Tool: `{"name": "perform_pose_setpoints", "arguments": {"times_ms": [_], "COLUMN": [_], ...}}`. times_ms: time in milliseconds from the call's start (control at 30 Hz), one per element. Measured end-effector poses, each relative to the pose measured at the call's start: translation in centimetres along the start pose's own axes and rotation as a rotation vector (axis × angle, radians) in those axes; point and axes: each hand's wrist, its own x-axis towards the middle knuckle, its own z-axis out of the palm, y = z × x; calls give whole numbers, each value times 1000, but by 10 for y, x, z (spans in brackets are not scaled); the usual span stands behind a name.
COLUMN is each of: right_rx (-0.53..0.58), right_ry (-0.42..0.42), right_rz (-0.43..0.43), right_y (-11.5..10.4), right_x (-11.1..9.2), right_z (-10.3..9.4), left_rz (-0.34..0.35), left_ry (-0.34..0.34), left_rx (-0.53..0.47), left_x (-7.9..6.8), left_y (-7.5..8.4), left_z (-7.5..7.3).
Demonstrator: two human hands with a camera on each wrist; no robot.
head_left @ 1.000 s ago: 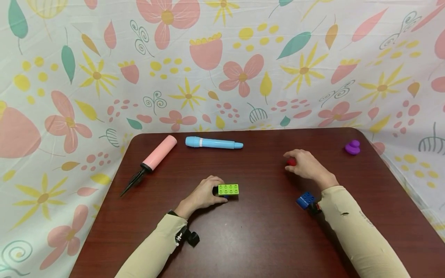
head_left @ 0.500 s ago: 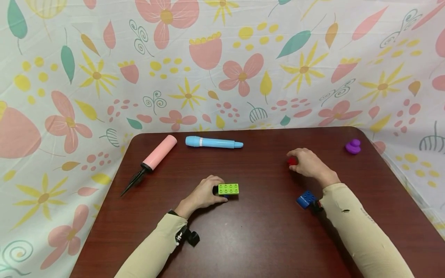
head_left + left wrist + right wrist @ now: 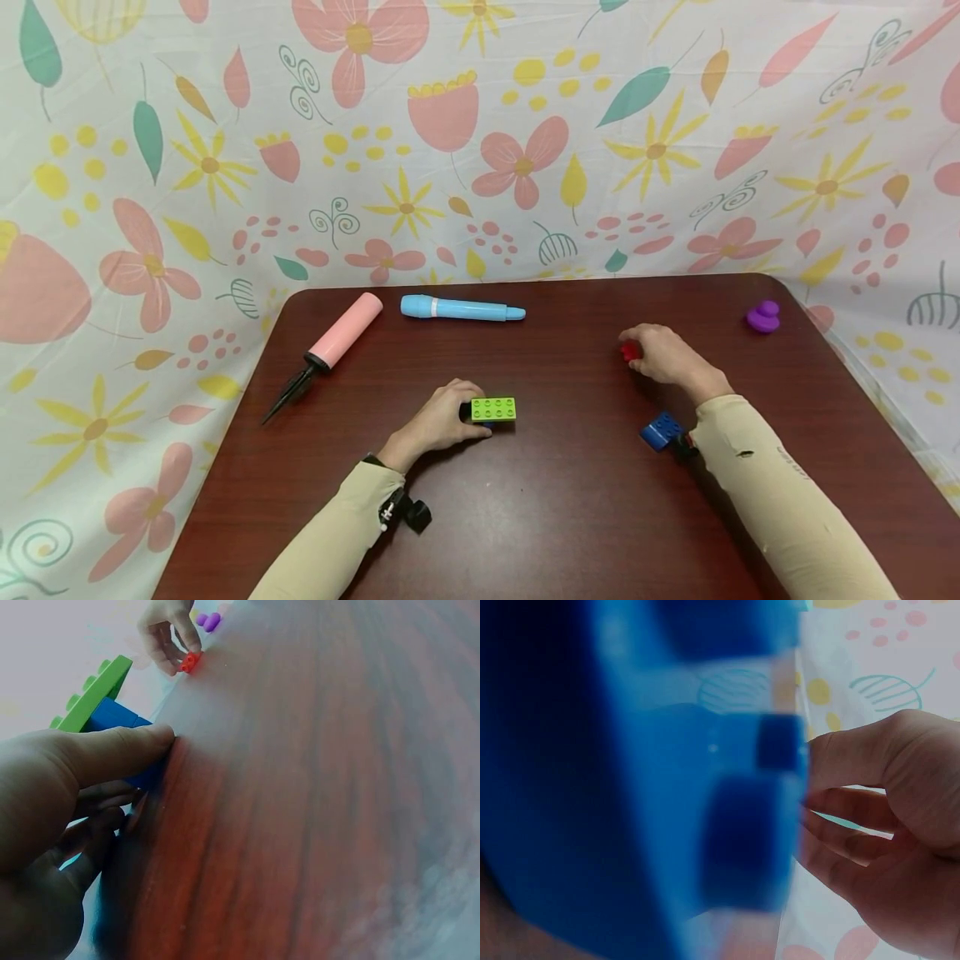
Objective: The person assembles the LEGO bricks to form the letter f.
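My left hand point(image 3: 438, 425) grips a small toy-brick stack on the table, thumb in front and fingers behind. A lime-green eight-stud brick point(image 3: 492, 408) tops it, jutting out to the right. Blue bricks point(image 3: 114, 715) show beneath the green one in the left wrist view, partly behind the thumb. Toward the back right, my right hand point(image 3: 663, 358) pinches a small red toy brick point(image 3: 629, 352) close to the tabletop, its studs visible in the left wrist view. Just below that hand sits a blue brick point(image 3: 662, 431), close to the sleeve; blue plastic point(image 3: 667, 787) blocks much of the right wrist view.
At the back left lie a pink hand pump point(image 3: 345, 332) with a black nozzle and a light blue pump-like tube point(image 3: 461, 309). A purple rounded piece point(image 3: 763, 317) sits near the right back corner. Flowered cloth point(image 3: 480, 167) hangs behind the dark wooden table point(image 3: 525, 525).
My right hand has shifted slightly to the right with the red brick, which has turned so its studs show. The left hand and its stack have stayed still.
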Motion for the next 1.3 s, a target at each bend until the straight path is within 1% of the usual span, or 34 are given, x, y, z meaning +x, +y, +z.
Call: {"name": "perform_pose_setpoints", "arguments": {"times_ms": [300, 600, 867, 1067, 1300], "right_rx": [-26, -18, 5, 8, 46], "right_ry": [-21, -27, 6, 10, 39], "right_rz": [0, -24, -66, -71, -74], "right_y": [-1, -2, -10, -15, -23], "right_x": [0, 0, -1, 0, -1], "right_z": [0, 3, 6, 7, 8], "left_rz": [6, 16, 18, 19, 9], "left_ry": [9, 16, 15, 14, 8], "left_rx": [-13, -8, -2, -14, -7], "left_x": [0, 0, 0, 0, 1], "left_y": [-2, -2, -3, -3, -3], "left_z": [1, 1, 2, 2, 1]}}
